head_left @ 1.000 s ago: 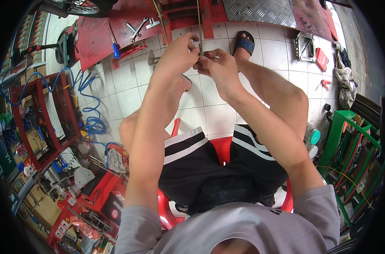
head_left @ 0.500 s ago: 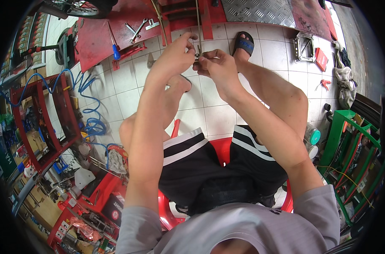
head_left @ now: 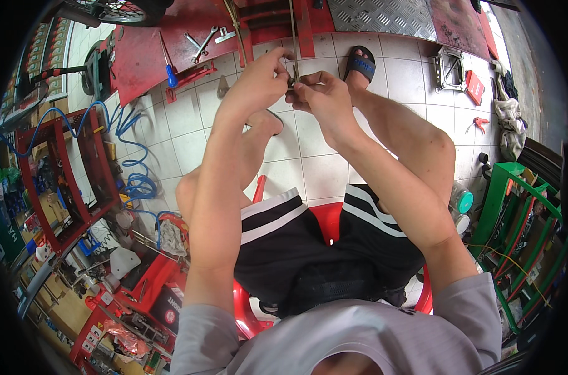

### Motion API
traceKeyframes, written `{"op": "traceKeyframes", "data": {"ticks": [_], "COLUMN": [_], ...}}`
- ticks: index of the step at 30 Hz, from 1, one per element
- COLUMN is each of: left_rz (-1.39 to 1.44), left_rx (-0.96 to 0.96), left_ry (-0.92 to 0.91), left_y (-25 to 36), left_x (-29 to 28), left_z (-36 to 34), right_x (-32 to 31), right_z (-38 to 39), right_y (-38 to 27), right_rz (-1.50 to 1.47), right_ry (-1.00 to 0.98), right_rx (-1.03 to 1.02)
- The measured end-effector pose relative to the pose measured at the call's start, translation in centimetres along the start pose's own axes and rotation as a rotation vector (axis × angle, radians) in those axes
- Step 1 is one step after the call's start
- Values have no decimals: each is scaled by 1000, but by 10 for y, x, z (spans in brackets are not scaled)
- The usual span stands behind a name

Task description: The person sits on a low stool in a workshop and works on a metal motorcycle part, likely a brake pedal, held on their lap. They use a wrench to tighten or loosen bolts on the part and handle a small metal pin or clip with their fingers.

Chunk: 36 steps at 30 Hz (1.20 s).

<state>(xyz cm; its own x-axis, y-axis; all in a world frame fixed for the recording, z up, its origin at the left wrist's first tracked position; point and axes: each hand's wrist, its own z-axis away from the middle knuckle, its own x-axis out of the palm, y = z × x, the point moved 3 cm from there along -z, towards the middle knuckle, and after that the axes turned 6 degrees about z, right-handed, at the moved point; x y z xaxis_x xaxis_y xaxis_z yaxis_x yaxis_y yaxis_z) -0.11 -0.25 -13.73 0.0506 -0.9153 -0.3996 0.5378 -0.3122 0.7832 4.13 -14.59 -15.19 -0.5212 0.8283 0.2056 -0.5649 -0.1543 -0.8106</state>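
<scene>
My left hand and my right hand meet in front of a red stand, above the tiled floor. Between them is a small metal fitting, at the lower end of a thin upright rod or cable. Thumb and fingers of the right hand pinch the fitting from the right. On the other side the left hand curls inward, its index finger bent beside the rod. Its remaining fingertips are hidden behind the hand, so what they grip does not show.
A blue-handled screwdriver and a wrench lie on the red platform. A coiled blue hose runs beside a red rack on the left. At right are red-handled pliers, a lidded jar and a green rack.
My right hand has shifted very slightly at the fitting, and the rod's lower end has tilted a little. The left hand stays in place.
</scene>
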Motion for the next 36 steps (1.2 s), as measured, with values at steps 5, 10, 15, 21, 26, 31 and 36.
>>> {"op": "traceKeyframes", "data": {"ticks": [5, 10, 15, 21, 26, 31, 36], "left_rz": [-27, -30, -12, 21, 24, 94, 161], "left_rx": [29, 5, -1, 27, 40, 18, 15], "left_ry": [29, 32, 6, 5, 20, 8, 38], "left_y": [5, 7, 7, 2, 2, 3, 7], "left_x": [0, 0, 0, 0, 1, 0, -2], "left_z": [4, 3, 4, 2, 3, 3, 6], "right_x": [-1, -3, -2, -1, -1, -2, -3], "right_z": [-1, -1, -2, -1, -1, -2, -2], "right_y": [1, 2, 2, 1, 1, 2, 2], "right_rz": [-8, 22, 24, 23, 26, 28, 33], "right_ry": [3, -23, -30, -28, -25, -31, -37], "right_rx": [4, 12, 8, 9, 14, -6, -17]}}
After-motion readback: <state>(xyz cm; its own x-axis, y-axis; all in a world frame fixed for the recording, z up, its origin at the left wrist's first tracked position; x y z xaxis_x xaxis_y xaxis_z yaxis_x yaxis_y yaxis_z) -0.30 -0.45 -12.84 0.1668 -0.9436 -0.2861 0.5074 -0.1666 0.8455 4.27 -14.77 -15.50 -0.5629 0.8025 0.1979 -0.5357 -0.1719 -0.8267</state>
